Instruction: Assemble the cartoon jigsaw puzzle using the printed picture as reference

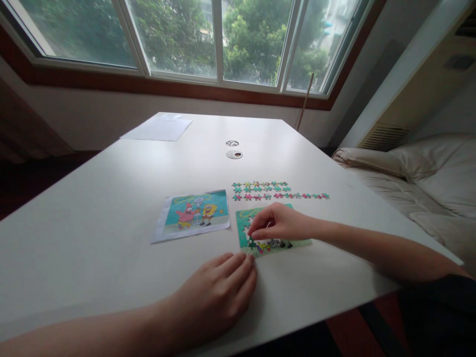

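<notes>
A partly filled jigsaw puzzle (244, 240) lies flat near the table's front edge, with green and teal pieces along its border and a white gap inside. Over its left part, my right hand (277, 221) pinches a small green puzzle piece (252, 243) between thumb and forefinger. The hand covers much of the puzzle's middle and upper right. My left hand (226, 282) rests palm down on the table, fingers bent and side by side, tips at the puzzle's lower left edge. A printed cartoon reference picture (197, 212) lies left of the puzzle.
Loose puzzle pieces (260, 189) lie in three rows behind the puzzle. Farther back on the white table (111, 198) are two round cable-hole fittings (234, 154) and a sheet of paper (158, 129). A beige sofa (390, 183) stands to the right; windows are beyond the table.
</notes>
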Tool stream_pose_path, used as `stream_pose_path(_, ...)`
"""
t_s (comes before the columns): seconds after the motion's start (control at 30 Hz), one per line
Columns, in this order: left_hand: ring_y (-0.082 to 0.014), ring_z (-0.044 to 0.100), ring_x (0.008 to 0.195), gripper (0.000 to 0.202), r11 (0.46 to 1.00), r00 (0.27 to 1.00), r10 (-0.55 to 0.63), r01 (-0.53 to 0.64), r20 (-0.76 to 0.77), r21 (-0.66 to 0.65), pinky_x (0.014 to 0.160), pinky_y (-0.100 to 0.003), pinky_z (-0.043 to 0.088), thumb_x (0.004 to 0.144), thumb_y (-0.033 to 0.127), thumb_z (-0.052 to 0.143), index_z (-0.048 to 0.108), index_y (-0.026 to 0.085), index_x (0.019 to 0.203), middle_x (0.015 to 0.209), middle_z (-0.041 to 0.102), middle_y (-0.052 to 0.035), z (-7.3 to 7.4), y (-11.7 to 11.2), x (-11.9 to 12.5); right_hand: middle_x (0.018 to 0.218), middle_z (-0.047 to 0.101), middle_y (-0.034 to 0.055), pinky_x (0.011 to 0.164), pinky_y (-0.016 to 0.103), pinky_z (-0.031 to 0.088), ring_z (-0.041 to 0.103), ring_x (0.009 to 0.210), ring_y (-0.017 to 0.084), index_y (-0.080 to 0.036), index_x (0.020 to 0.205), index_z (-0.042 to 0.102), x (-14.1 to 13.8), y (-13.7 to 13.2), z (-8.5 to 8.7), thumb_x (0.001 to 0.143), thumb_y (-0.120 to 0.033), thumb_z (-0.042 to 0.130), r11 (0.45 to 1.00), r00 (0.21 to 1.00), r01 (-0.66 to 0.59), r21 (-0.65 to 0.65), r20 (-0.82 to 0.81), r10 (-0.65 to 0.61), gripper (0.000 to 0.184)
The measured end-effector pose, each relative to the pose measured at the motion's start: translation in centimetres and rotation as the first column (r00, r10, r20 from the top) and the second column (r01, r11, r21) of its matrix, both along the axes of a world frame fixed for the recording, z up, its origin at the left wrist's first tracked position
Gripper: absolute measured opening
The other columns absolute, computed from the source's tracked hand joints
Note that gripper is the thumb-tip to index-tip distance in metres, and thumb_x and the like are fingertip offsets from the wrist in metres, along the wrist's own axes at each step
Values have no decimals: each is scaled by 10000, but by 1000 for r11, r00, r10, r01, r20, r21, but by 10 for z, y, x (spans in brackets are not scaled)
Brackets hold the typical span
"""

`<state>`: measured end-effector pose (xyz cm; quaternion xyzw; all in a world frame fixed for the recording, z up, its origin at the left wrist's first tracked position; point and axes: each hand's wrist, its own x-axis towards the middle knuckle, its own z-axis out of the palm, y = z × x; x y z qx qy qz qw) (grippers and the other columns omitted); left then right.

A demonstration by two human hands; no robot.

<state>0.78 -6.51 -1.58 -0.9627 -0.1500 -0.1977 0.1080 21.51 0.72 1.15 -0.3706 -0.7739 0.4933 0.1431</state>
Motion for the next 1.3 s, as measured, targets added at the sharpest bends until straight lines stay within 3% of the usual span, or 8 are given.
stream_pose_path(0.23,-229,601,876,251,1000,1000,-9,9,-26,0,720,-341,499,855,88,383,595,59,986,1012,636,-160,2,-1,0,783,707,48,613,207,465,617,682,124,-132,861,700,-3,4,-5,756,-248,597,989,996,-33,143,87,21,188)
stream_pose_path(0.93,-225,597,865,249,1000,1000,-9,9,-26,-3,714,-339,496,858,98,384,596,71,986,1010,637,-152,0,0,0,731,695,30,540,197,415,572,606,103,-145,858,701,-9,0,-6,759,-226,593,971,986,-6,241,162,-34,168)
stream_pose_path(1.13,-219,597,842,253,1000,1000,-2,2,-28,0,694,-332,496,861,88,365,600,81,955,980,643,-142,3,0,1,646,649,11,524,179,382,512,535,77,-158,805,703,-11,-4,-11,737,-189,612,903,979,-13,429,188,-75,117)
stream_pose_path(1.3,-220,591,858,241,1000,999,-1,1,-32,-7,698,-336,486,857,94,379,589,85,976,983,636,-143,1,0,1,705,639,7,545,177,378,511,562,75,-179,799,682,-10,-8,-17,748,-176,595,830,986,-29,557,154,-69,101)
